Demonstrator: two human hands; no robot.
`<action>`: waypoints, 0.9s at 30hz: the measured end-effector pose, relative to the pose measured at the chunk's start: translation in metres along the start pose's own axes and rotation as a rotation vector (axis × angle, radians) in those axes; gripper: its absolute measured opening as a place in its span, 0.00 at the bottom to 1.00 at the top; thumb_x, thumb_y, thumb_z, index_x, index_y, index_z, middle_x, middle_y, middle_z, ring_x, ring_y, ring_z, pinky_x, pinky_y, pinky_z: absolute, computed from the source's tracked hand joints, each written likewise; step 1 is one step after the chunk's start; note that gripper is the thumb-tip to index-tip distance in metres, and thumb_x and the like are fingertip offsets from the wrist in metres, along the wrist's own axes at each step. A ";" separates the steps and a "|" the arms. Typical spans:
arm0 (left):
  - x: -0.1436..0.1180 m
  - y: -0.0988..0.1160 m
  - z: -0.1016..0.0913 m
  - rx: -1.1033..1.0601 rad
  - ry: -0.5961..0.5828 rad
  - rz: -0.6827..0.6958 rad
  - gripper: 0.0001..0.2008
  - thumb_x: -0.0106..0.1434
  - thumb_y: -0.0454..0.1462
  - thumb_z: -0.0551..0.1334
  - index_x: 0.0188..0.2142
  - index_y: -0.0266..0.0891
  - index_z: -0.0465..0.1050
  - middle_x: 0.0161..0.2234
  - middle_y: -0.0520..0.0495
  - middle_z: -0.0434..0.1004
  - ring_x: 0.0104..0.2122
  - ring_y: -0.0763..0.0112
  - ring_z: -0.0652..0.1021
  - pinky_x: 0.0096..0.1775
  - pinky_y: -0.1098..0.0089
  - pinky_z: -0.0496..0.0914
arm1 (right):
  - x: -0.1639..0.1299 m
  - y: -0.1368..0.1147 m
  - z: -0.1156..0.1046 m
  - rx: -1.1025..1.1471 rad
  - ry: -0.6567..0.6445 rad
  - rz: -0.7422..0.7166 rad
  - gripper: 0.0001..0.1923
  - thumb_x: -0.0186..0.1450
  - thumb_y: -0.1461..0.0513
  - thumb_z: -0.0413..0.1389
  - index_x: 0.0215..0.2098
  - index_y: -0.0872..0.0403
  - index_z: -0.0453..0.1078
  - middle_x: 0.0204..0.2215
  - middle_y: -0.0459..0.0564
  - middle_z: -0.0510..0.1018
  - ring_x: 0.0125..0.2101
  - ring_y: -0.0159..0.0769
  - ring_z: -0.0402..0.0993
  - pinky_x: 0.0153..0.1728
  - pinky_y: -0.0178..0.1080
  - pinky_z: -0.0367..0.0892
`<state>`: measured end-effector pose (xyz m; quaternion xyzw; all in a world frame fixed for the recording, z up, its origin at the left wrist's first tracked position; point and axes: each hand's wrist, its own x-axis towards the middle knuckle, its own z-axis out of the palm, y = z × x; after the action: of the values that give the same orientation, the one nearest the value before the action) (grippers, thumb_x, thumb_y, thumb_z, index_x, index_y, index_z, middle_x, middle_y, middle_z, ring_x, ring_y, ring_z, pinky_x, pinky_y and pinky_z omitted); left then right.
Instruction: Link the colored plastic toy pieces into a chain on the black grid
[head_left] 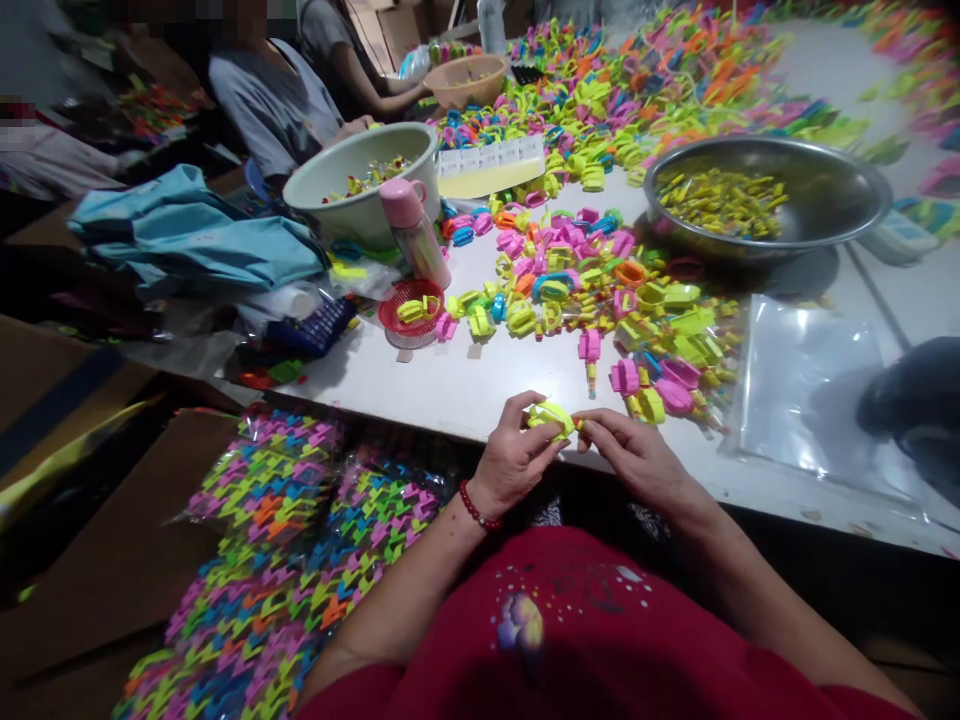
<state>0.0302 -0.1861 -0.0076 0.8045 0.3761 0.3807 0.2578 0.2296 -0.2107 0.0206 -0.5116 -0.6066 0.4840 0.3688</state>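
At the table's front edge, my left hand (517, 455) is closed around a bright yellow plastic toy watch (551, 418). My right hand (637, 450) pinches a small yellow and red piece (578, 424) against the watch's right end; the fingers hide much of it. Just beyond my hands lie a pink toy watch (589, 345) with a small printed tube (592, 380) sticking out of it, and another pink one (624, 377). A loose pile of yellow, pink, blue and orange toy watches (555, 290) spreads farther back.
A steel bowl (832, 200) of small yellow tubes stands at right, behind clear plastic bags (810, 390). To the left are a red basket (390, 325), a pink-capped bottle (424, 245) and a pale basin (315, 190). Packed bags (292, 570) lie below. Two people sit at the far left.
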 end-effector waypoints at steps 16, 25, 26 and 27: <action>0.003 0.008 -0.006 0.417 -0.079 0.117 0.09 0.67 0.35 0.56 0.42 0.40 0.74 0.56 0.35 0.66 0.51 0.59 0.74 0.49 0.61 0.75 | 0.011 -0.001 0.013 -0.320 0.078 0.002 0.11 0.62 0.58 0.54 0.24 0.54 0.69 0.18 0.42 0.67 0.21 0.29 0.61 0.22 0.34 0.54; 0.011 -0.016 -0.012 0.085 0.264 -0.185 0.13 0.66 0.38 0.60 0.49 0.40 0.71 0.51 0.40 0.67 0.40 0.70 0.75 0.39 0.70 0.76 | 0.024 0.009 -0.055 -0.791 0.558 -0.170 0.18 0.67 0.55 0.52 0.49 0.56 0.73 0.42 0.61 0.77 0.42 0.50 0.72 0.42 0.47 0.66; 0.019 -0.026 -0.015 0.077 0.323 -0.262 0.11 0.66 0.38 0.60 0.46 0.39 0.73 0.47 0.42 0.68 0.37 0.72 0.75 0.37 0.71 0.75 | 0.028 0.011 -0.062 -0.886 0.631 -0.205 0.20 0.67 0.55 0.52 0.52 0.57 0.71 0.48 0.64 0.75 0.48 0.54 0.69 0.47 0.52 0.65; 0.028 -0.038 -0.019 0.084 0.378 -0.334 0.10 0.65 0.39 0.60 0.44 0.38 0.74 0.44 0.43 0.69 0.34 0.74 0.74 0.36 0.72 0.73 | 0.034 0.012 -0.065 -0.951 0.663 -0.248 0.22 0.67 0.55 0.52 0.54 0.58 0.69 0.51 0.66 0.72 0.51 0.57 0.66 0.50 0.56 0.62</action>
<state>0.0115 -0.1390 -0.0117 0.6557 0.5608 0.4605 0.2087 0.2869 -0.1640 0.0237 -0.6701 -0.6645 -0.0734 0.3226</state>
